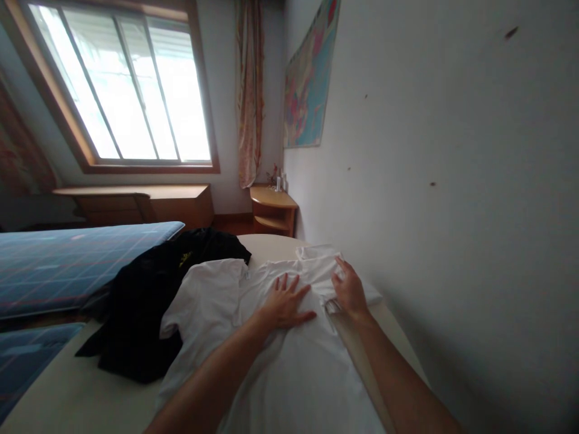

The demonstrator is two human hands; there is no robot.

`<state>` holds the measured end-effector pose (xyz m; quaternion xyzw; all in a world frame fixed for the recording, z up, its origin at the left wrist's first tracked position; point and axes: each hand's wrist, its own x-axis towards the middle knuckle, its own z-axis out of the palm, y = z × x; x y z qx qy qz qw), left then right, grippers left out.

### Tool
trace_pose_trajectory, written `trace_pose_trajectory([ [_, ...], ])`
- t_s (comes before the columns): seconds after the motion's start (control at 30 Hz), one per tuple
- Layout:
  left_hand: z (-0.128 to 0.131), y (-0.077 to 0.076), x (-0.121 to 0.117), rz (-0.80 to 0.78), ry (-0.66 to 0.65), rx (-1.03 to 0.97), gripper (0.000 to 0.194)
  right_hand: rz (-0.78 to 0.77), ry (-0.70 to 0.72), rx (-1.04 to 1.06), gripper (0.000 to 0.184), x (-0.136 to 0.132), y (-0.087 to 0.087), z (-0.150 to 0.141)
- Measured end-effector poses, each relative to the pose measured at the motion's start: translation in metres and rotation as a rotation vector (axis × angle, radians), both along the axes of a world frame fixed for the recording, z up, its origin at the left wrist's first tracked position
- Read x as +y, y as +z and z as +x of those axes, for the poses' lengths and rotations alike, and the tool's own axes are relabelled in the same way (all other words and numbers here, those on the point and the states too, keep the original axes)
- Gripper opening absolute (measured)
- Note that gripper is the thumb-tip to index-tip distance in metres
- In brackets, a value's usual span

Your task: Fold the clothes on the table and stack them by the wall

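Note:
A white T-shirt [298, 367] lies spread on a pale table [266, 246], its collar end away from me. My left hand [286, 301] rests on the upper chest of the shirt, fingers spread out. At the right sleeve, my right hand [349, 289] has its fingers bent on the white cloth, with the thumb and index finger close to the fabric; the sleeve there looks bunched. Left of the shirt, and partly under its left sleeve, a black garment [140, 313] with a small yellow print lies crumpled.
Blue checked mattresses [85, 265] stand along the left side. A white wall [452, 229] runs close on the right, with a map [310, 90] hung on it. Beyond are a wooden desk [181, 191] under the window [131, 84] and a corner shelf [271, 198].

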<state>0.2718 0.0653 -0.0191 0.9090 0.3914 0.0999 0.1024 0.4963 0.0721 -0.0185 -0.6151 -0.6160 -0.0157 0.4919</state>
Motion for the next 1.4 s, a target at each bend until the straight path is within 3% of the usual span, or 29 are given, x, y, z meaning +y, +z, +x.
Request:
trace_pose_trajectory([
  [0.13,-0.003,-0.001,0.004,0.021,0.054,-0.184,0.067,-0.006,0.038,-0.084,0.055,-0.005,0.007,-0.006],
  [0.27,-0.005,-0.002,0.011,0.073,0.239,-0.433,0.045,-0.021,0.106,-0.248,0.059,-0.019,0.021,-0.029],
  [0.43,-0.014,-0.002,0.017,0.068,0.4,-0.514,0.049,-0.092,0.347,-0.488,0.074,-0.036,0.024,-0.066],
  [0.57,-0.019,-0.005,0.018,0.047,0.437,-0.518,0.047,-0.151,0.516,-0.581,0.08,-0.042,0.015,-0.077],
  [0.73,-0.021,-0.011,0.023,0.038,0.447,-0.504,0.039,-0.247,0.452,-0.589,0.061,-0.051,0.022,-0.066],
  [0.83,-0.022,-0.011,0.024,0.037,0.461,-0.498,0.028,-0.315,0.415,-0.613,0.035,-0.055,0.029,-0.058],
  [0.93,-0.022,-0.009,0.023,0.049,0.511,-0.484,0.027,-0.335,0.455,-0.609,0.012,-0.056,0.032,-0.052],
  [1.03,-0.022,-0.007,0.021,0.069,0.553,-0.453,0.022,-0.34,0.497,-0.596,0.008,-0.056,0.031,-0.049],
  [1.2,-0.02,-0.005,0.015,0.123,0.493,-0.402,0.028,-0.359,0.524,-0.592,0.014,-0.06,0.032,-0.048],
  [1.3,-0.019,-0.006,0.01,0.141,0.358,-0.347,0.039,-0.35,0.512,-0.597,0.024,-0.06,0.032,-0.049],
  [1.4,-0.018,-0.009,0.005,0.131,0.244,-0.213,0.051,-0.355,0.437,-0.59,0.02,-0.059,0.03,-0.049],
])
